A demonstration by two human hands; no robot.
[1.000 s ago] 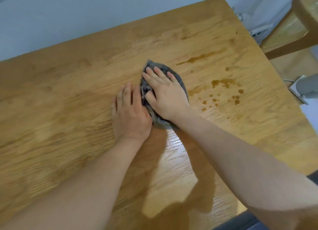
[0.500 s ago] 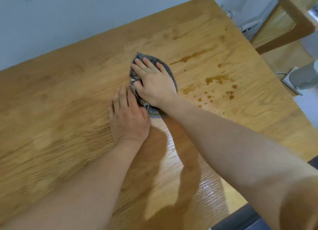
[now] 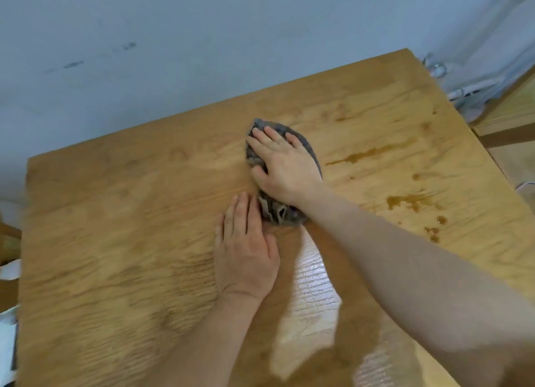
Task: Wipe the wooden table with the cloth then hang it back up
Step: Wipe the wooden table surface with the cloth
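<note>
We press the cloth [image 3: 279, 213] with a flat right hand [image 3: 285, 169], left hand [image 3: 246, 250] flat on the tabletop [image 3: 115, 213]. Brown spills [image 3: 364, 155] await wiping, then hanging.

Worktop [image 3: 115, 242] left of your left hand [image 3: 246, 253] is bare wood: open run out to the left edge and up to the wall [image 3: 173, 53]. The wall butts the far edge, a hard stop on that side. Your left hand lies flat at the near-left of the cloth [image 3: 278, 213], fingertips touching it, so that side is blocked. Your right hand [image 3: 285, 166] lies flat on top of the cloth, with the forearm crossing the near-right worktop. Right of the cloth there are only flat wet marks, a brown streak [image 3: 364, 155] and puddles [image 3: 405, 201], so it's passable. Past the right edge, a wooden frame [image 3: 506, 136] and white cabling [image 3: 474, 90] crowd the far corner.
</note>
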